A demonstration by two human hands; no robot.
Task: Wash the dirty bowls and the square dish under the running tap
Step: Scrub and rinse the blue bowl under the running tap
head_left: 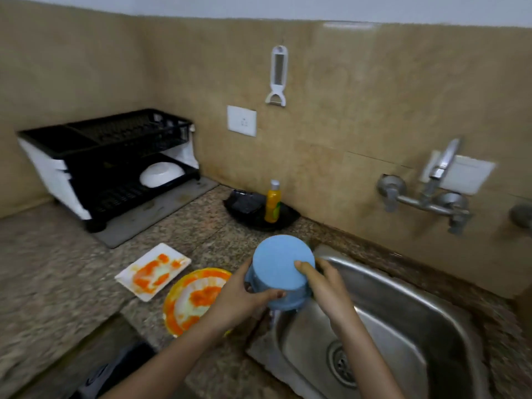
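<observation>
The blue bowl (283, 267) is turned base toward us, so we cannot see its inside or tell whether it is clean. The whole view is smeared with blur. We cannot make out whether water leaves the tap (440, 168) on the wall behind the sink (403, 298). The left forearm covers the near side of the yellow bowl (193, 298), and the right hand's fingers are hidden behind the blue bowl.

The left hand (241, 295) grips the blue bowl's wall from the left, thumb curled across its lower side. The right hand (322, 280) holds it from the right, thumb pressed flat on the base. Between them the bowl hangs mouth down over the sink's left rim, where the sink meets the counter (57, 283).

The yellow bowl, smeared orange, sits on the counter just left of the sink, near the front edge. The square dish (152, 270), also smeared orange, lies just beside it, further toward the back left.
</observation>
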